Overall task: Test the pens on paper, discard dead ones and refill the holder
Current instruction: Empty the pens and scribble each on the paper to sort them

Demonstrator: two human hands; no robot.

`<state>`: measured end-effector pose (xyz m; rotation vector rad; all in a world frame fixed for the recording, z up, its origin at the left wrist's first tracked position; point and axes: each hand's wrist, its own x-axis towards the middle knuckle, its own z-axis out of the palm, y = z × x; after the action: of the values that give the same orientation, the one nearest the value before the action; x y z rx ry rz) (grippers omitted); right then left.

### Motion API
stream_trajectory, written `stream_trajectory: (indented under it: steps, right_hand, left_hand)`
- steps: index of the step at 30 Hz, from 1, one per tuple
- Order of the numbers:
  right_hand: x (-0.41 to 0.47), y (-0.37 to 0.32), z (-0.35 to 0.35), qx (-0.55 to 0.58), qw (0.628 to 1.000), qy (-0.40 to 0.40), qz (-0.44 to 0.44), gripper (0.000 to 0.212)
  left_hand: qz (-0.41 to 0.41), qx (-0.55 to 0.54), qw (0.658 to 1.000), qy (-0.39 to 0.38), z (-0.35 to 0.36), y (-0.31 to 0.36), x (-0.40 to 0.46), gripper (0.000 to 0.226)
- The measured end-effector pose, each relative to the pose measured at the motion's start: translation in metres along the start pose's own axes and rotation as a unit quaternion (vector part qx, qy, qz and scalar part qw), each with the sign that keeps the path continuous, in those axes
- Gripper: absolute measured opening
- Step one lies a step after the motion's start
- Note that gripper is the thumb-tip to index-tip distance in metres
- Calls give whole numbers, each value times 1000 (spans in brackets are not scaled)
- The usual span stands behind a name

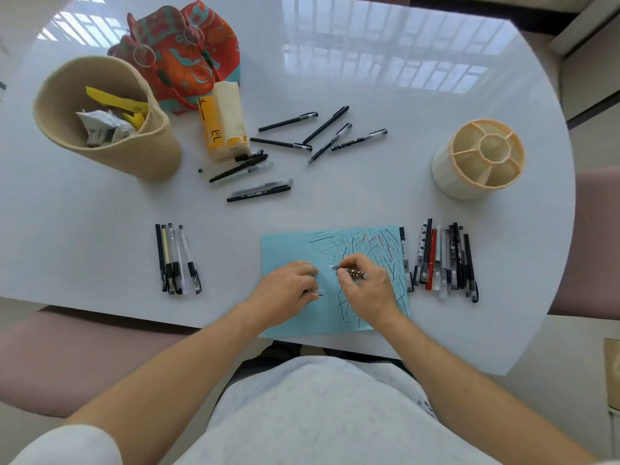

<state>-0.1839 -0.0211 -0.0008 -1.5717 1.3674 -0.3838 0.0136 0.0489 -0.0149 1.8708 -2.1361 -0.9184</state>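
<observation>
A light blue paper [285, 246] lies at the table's near edge, its right half covered in scribbled lines. My right hand [367, 290] grips a patterned pen [352, 272] with the tip on the paper. My left hand [285, 290] rests on the paper's left part and pinches a small pen cap [320, 292]. Several pens [446, 260] lie in a row right of the paper, and a smaller row of pens [176, 260] lies to the left. More loose pens [302, 142] are scattered in the middle. The cream pen holder [479, 159] stands empty at the right.
A woven basket [110, 122] with crumpled paper and yellow scraps stands at the back left. Beside it are a colourful fabric bag [188, 52] and a yellow tissue pack [223, 122]. Pink chairs sit at the left and right of the white table [369, 78].
</observation>
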Motion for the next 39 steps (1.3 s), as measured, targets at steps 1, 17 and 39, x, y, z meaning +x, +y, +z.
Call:
stream_trajectory:
  steps: [1, 17, 39]
  right_hand:
    - [1, 0, 0, -28, 1000, -4, -9, 3]
    - [-3, 2, -19, 174, 979, 47, 95, 12]
    - [-33, 0, -10, 341, 927, -28, 152, 11]
  left_hand:
    - [0, -3, 1000, 3, 0, -1, 0, 25]
    - [-37, -70, 997, -1, -6, 3, 1, 20]
    - [-58, -76, 995, -10, -21, 36, 0, 18]
